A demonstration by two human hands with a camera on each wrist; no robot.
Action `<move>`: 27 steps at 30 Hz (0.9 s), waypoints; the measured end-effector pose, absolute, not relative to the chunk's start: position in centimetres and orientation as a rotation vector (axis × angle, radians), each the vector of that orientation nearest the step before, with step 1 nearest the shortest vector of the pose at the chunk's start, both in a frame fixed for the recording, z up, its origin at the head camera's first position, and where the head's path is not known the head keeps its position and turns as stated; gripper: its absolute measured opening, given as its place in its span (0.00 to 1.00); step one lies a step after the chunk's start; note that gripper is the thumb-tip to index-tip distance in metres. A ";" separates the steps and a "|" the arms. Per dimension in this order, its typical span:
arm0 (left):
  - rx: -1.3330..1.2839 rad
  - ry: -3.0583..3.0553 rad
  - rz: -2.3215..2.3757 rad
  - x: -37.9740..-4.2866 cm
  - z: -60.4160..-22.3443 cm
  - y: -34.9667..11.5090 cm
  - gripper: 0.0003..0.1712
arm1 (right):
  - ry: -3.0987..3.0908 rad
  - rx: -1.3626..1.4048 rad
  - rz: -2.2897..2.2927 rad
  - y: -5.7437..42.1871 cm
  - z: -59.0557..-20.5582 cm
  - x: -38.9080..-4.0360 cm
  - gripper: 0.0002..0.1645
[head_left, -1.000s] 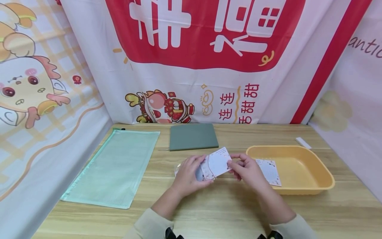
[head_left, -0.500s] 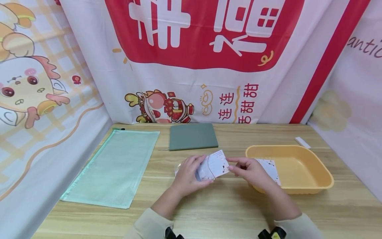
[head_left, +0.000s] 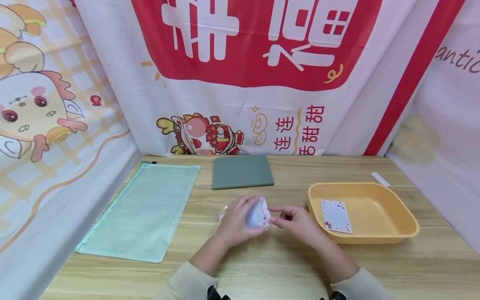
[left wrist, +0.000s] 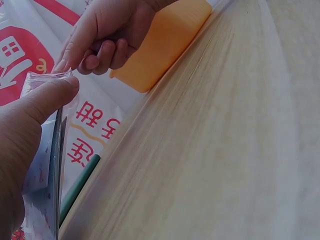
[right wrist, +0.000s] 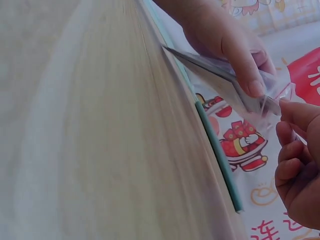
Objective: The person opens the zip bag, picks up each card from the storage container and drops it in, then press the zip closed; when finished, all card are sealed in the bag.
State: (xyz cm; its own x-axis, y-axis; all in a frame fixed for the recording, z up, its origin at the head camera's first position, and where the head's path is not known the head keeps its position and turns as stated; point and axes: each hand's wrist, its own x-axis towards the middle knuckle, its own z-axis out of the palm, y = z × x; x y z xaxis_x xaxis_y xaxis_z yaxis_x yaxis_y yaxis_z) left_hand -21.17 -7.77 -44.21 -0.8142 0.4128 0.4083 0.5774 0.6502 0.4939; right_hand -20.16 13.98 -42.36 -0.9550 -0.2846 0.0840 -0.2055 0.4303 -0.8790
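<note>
My left hand [head_left: 236,218] grips a clear plastic bag [head_left: 257,214] with printed cards inside, held above the table; its thumb lies across the near face in the left wrist view. At the bag's right end, my right hand [head_left: 298,223] pinches the edge between thumb and index finger, the other fingers curled in. The right wrist view shows the loose clear film [right wrist: 264,112] at that end and the dark edge of the stack. Another printed card [head_left: 336,216] lies tilted against the left side of the yellow-orange tray [head_left: 406,221].
A dark green notebook [head_left: 243,171] lies behind the hands. On the left is a mint mesh zip pouch [head_left: 142,212]. A small white strip [head_left: 380,179] lies behind the tray. Printed cloth [head_left: 240,96] hangs at the back and both sides.
The white card that stuck out of the bag has slid left into it. My right hand followed it leftward to the bag's edge. The left hand stays in place.
</note>
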 end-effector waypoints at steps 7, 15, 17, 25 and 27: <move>-0.840 -2.581 -0.871 -21.2 -44.3 -7.8 0.47 | 2.564 -0.498 -1.643 13.5 -43.0 -20.2 0.17; -0.860 -2.590 -0.844 -21.1 -44.3 -7.8 0.47 | 2.580 -0.444 -1.600 12.7 -43.4 -20.4 0.14; -0.863 -2.593 -0.855 -21.1 -44.3 -7.8 0.48 | 2.592 -0.453 -1.580 12.5 -43.5 -20.5 0.14; -0.880 -2.579 -0.857 -21.2 -44.4 -7.8 0.48 | 2.566 -0.420 -1.566 12.5 -42.9 -20.5 0.16; -0.875 -2.579 -0.857 -21.2 -44.4 -7.8 0.48 | 2.571 -0.376 -1.584 12.9 -42.4 -20.5 0.16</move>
